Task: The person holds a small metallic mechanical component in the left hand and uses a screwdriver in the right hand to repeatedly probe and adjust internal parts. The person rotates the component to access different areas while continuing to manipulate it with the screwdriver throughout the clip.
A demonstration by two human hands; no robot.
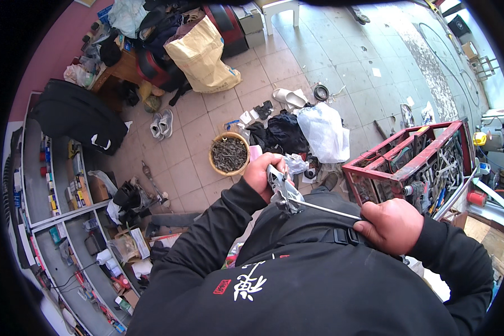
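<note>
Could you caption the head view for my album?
Left fingers clasp a silvery part; right fingers grip a thin rod extending toward it, above a tiled floor.

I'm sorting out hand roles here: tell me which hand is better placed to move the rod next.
Right, I'd judge: the right hand grips one end of the thin rod, while the left hand is occupied holding the silvery part near the rod's other end.
</note>
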